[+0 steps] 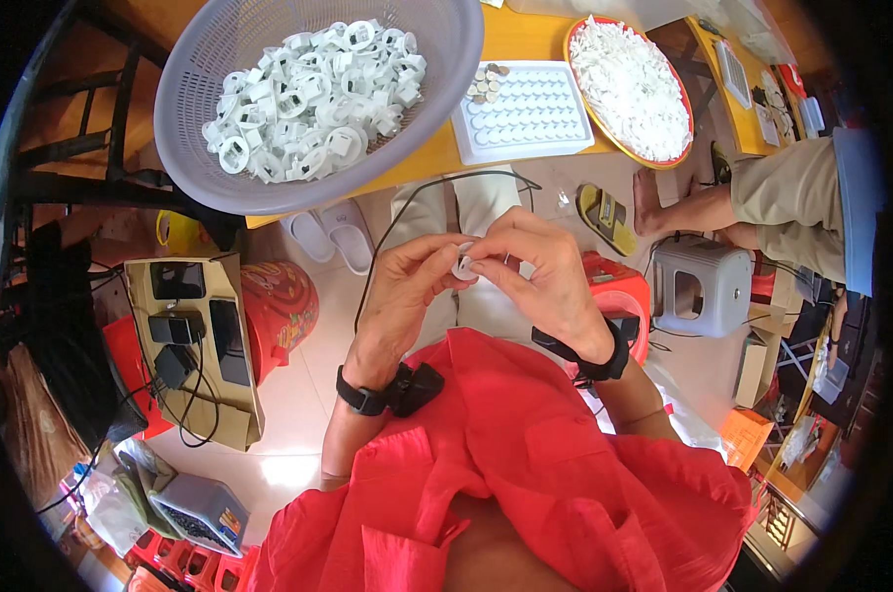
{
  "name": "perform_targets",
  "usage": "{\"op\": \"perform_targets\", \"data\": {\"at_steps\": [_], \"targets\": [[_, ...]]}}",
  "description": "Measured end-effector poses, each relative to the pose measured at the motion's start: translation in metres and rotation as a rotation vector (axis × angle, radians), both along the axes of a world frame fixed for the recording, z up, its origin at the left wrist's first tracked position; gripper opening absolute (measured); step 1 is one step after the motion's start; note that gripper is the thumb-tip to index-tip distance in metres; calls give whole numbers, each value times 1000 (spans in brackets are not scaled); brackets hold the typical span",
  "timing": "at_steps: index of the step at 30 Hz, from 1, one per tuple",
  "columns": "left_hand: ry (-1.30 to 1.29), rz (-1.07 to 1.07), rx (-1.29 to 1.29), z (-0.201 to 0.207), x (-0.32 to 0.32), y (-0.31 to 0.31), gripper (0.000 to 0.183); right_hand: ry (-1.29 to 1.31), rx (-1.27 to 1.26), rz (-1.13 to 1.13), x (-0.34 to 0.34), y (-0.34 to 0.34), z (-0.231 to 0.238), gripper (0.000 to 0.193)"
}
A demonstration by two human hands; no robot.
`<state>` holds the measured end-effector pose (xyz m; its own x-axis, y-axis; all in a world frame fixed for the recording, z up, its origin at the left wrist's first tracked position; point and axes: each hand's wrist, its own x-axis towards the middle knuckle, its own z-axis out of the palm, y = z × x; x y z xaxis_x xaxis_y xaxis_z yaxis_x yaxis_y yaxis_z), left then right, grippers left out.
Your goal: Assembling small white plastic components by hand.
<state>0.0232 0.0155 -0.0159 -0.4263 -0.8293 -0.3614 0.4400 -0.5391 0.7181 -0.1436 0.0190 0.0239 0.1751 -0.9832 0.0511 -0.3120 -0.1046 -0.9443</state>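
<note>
Above my lap, my left hand (407, 286) and my right hand (543, 271) meet, both closed in a pinch on a small round white plastic part (463, 263). Fingertips cover some of its edge. Beyond them, on the yellow table (422, 170), a grey perforated basket (454, 94) holds a heap of white and clear round plastic parts (313, 104). To its right lies a white tray (525, 154) with rows of round white pieces, and several metallic discs (486, 87) rest at its far left corner. A red-and-yellow plate (690, 133) is piled with small white pieces (629, 89).
At left, phones and black devices with cables lie on a cardboard box (239, 424) beside a red bucket (293, 306). Right of me are a grey stool (703, 286) and another person's bare leg (693, 202). A black cable (367, 266) runs near my left hand.
</note>
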Motion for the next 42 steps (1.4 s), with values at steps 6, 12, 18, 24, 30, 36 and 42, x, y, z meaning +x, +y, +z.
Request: {"op": "perform_targets", "data": {"at_steps": [6, 12, 18, 24, 30, 36, 42], "targets": [[-9, 26, -11, -1, -4, 2, 23, 58, -79, -40, 3, 3, 1, 12], [-109, 39, -110, 4, -8, 0, 19, 124, -183, -72, 6, 4, -7, 17], [-96, 93, -118, 9, -10, -1, 17, -342, 150, -215, 5, 4, -9, 12], [-181, 121, -170, 11, -13, 1, 16, -301, 270, -212, 4, 6, -16, 7], [-266, 162, -254, 9, -17, 4, 14, -303, 301, -249, 11, 4, -19, 7], [-328, 197, -314, 5, -21, 7, 12, -348, 282, -272, 16, 6, -31, 5], [-429, 241, -323, 4, -23, 9, 11, -332, 215, -271, 20, 8, -36, 8]]}}
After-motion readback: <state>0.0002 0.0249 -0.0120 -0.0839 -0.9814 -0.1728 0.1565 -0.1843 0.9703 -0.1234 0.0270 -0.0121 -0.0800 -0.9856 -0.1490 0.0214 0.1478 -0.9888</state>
